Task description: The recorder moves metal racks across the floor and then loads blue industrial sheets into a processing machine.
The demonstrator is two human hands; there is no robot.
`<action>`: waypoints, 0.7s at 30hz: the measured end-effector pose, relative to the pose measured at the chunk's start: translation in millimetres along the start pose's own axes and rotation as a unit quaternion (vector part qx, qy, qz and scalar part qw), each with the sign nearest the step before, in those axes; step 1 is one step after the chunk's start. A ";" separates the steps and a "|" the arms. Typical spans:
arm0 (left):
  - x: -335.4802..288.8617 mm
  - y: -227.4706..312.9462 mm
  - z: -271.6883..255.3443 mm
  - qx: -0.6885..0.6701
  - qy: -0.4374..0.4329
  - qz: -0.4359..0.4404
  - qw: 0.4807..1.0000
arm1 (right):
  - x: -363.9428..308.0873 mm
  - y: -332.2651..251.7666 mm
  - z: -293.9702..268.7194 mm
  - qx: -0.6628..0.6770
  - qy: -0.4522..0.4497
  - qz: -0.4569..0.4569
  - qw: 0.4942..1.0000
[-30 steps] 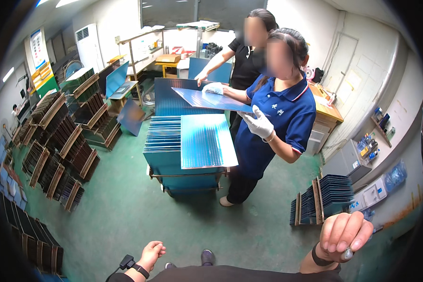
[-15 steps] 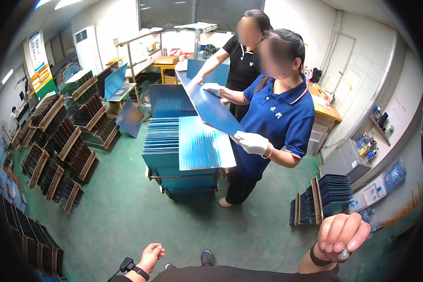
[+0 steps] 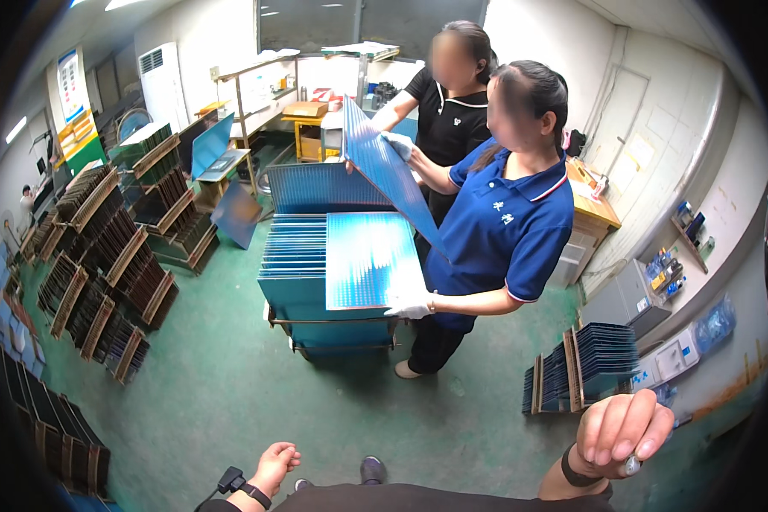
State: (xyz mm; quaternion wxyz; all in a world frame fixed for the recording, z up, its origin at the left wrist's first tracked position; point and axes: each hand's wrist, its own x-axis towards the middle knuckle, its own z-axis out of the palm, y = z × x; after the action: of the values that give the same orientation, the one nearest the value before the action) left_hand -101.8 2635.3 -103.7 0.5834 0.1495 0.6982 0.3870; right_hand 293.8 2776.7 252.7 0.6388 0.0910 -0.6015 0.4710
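My left hand (image 3: pixel 277 468) hangs low in front of me, fingers loosely curled, with nothing visible in it. Raised at the lower right, my right hand (image 3: pixel 624 431) has its fingers closed together; a small shiny spot (image 3: pixel 630 466) shows at the fingertips, too small to name. Neither hand touches the panels. Ahead, a co-worker in a blue polo shirt (image 3: pixel 520 209) holds up a tilted blue panel (image 3: pixel 388 166) with one gloved hand. The other white glove (image 3: pixel 411 305) is at the near corner of a shiny blue panel (image 3: pixel 373 260) lying on the loaded rack (image 3: pixel 294 299).
A second co-worker in black (image 3: pixel 452 111) stands behind. Racks of dark panels (image 3: pixel 115 247) fill the left side, with another rack (image 3: pixel 52 418) at the lower left. At the right are a rack of blue panels (image 3: pixel 584 367) and a grey cabinet (image 3: pixel 619 294). The green floor (image 3: pixel 221 375) lies between.
The co-worker in blue has tipped the held panel more upright and moved one gloved hand from its lower edge down to the flat panel. My hands have hardly moved.
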 end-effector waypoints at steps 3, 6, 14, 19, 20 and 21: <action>-0.8 0.7 -1.3 0.001 0.003 0.000 1.000 | 0.2 2.4 -0.7 0.002 0.000 0.002 1.000; 0.2 2.0 -1.8 -0.002 0.002 0.001 1.000 | 0.8 2.6 -2.6 0.002 -0.008 0.004 1.000; 1.6 5.9 -4.4 0.005 0.006 0.000 1.000 | 5.9 6.1 1.4 -0.004 0.013 -0.010 1.000; 2.6 5.4 -10.1 0.009 0.008 0.004 1.000 | 9.9 6.9 6.8 -0.002 0.017 -0.013 1.000; 3.4 6.0 -9.5 0.012 0.004 0.005 1.000 | 9.5 4.2 7.6 -0.006 0.019 -0.012 1.000; 4.4 7.0 -8.6 0.015 0.000 0.007 1.000 | 9.0 1.6 8.2 -0.011 0.020 -0.013 1.000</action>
State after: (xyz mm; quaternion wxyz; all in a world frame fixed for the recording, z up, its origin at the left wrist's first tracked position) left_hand -112.7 2639.6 -101.6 0.5785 0.1630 0.7026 0.3808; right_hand 285.6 2776.4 261.8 0.6581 0.0823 -0.5924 0.4574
